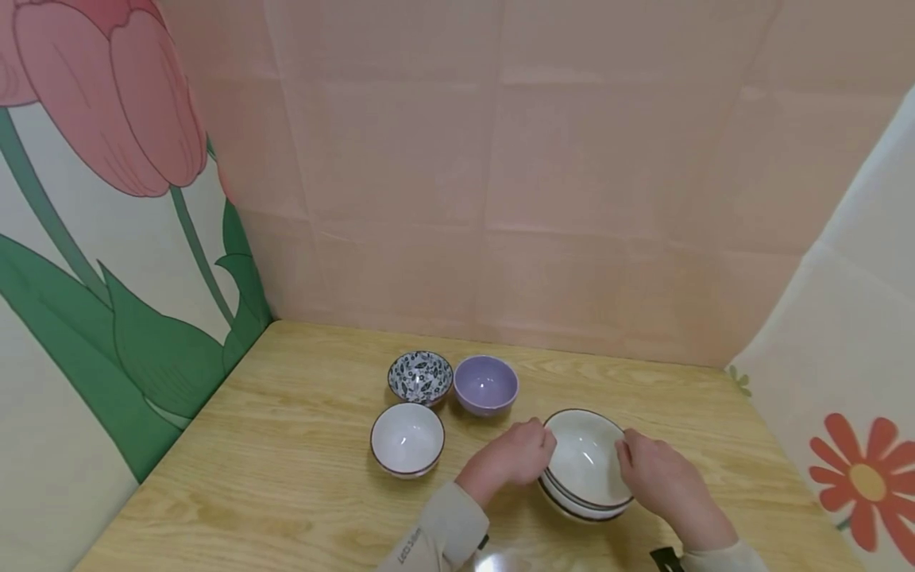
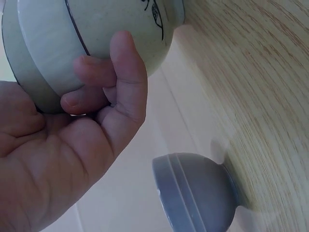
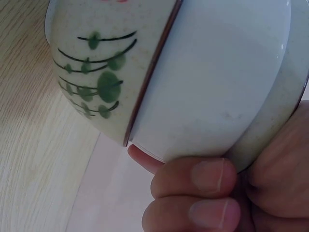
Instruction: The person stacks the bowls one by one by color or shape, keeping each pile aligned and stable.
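Note:
At the right of the table, nested bowls sit in a stack. The topmost is a pale bowl with a dark rim, over a white bowl and a lower bowl painted with green leaves. My left hand grips the upper bowls at their left side, its thumb by the top rim and fingers curled below. From the opposite side, my right hand holds them likewise, fingertips against the white bowl's wall. In the left wrist view, fingers also overlap the lower bowl's dark rim.
Left of the stack stand a purple bowl, a blue-and-white patterned bowl and a white bowl with a brown rim, close together on the wooden table. A pink cloth backdrop hangs behind the table.

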Available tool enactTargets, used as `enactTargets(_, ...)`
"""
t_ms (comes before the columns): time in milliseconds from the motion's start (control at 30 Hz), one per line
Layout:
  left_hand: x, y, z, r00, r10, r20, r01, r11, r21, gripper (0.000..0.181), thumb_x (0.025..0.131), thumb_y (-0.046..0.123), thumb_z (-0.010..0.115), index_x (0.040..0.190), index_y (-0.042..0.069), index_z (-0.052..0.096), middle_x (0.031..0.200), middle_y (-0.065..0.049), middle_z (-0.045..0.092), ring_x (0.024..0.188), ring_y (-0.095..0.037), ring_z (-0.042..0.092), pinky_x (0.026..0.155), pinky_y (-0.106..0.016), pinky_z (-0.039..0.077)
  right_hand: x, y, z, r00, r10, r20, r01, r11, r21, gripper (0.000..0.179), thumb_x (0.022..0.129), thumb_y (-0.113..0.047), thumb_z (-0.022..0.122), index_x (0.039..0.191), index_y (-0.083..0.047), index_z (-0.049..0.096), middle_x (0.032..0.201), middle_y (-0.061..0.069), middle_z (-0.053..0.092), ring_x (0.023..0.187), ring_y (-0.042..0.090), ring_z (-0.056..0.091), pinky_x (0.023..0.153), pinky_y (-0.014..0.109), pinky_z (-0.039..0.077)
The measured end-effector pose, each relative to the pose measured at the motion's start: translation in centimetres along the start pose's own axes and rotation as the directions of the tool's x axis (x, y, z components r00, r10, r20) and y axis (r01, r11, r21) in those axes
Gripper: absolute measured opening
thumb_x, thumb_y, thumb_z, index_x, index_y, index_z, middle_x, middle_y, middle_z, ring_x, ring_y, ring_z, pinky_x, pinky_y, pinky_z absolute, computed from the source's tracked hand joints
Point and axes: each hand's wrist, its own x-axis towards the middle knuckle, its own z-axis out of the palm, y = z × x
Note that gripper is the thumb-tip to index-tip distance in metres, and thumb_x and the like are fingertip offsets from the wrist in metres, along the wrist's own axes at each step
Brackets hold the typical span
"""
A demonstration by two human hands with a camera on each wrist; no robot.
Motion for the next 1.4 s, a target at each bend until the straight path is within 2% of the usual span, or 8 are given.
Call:
enactTargets(300,0.3,0.0,0.3,1.000,-0.006,-0.019,0.006,1.000,-0.027,0.038,0.107,0.030,0.036,0.099,0.003,0.061,0.091,-0.004,0.053,0.076,-0.016,0.054,0.073,-0.025,0.049,0.2,0.1,-0.1,1.000,-0.002,-0.010,0.002,1.000,0.005,0.027,0.101,-0.018,0.048,0.108,0.004,0.063,0.093,0.024,0.068,0.085,0.047,0.064,0.066,0.060,0.050)
enactTargets(600,0.8,-0.3,0.3,1.000,0.001,-0.017,-0.002,0.999,-0.044,0.036,0.107,0.029,0.036,0.099,0.004,0.060,0.092,-0.004,0.053,0.072,-0.015,0.053,0.069,-0.025,0.049,0.6,0.4,0.1,0.999,-0.025,-0.036,0.025,1.000,0.008,0.030,0.101,-0.018,0.048,0.110,0.006,0.062,0.095,0.026,0.068,0.089,0.051,0.063,0.070,0.063,0.050)
enactTargets(900,0.8,-0.1,-0.1,1.000,-0.023,0.014,0.025,0.994,-0.111,0.040,0.108,0.030,0.033,0.114,-0.002,0.057,0.090,-0.007,0.053,0.053,-0.019,0.054,0.057,-0.027,0.045,1.3,0.7,0.0,0.999,-0.024,-0.021,0.025,0.999,0.029,0.023,0.101,-0.018,0.047,0.095,-0.001,0.061,0.083,0.016,0.065,0.078,0.038,0.064,0.061,0.054,0.049)
enactTargets(1100,0.8,-0.1,-0.2,1.000,-0.001,0.014,0.002,0.997,-0.074,0.039,0.108,0.028,0.034,0.108,-0.001,0.060,0.103,-0.009,0.055,0.058,-0.017,0.055,0.061,-0.025,0.045,1.4,0.5,-0.3,1.000,-0.027,0.005,0.027,0.999,0.028,0.022,0.101,-0.017,0.047,0.092,-0.001,0.060,0.081,0.015,0.064,0.077,0.037,0.065,0.061,0.054,0.049)
enactTargets(1400,0.9,0.0,-0.2,1.000,-0.022,0.014,0.023,0.996,-0.082,0.038,0.107,0.028,0.035,0.109,-0.001,0.059,0.099,-0.008,0.054,0.057,-0.017,0.055,0.058,-0.026,0.045,1.6,0.3,-0.6,0.999,-0.015,0.043,0.014,0.999,0.032,0.024,0.101,-0.017,0.045,0.094,0.001,0.060,0.079,0.012,0.062,0.075,0.030,0.062,0.060,0.051,0.049)
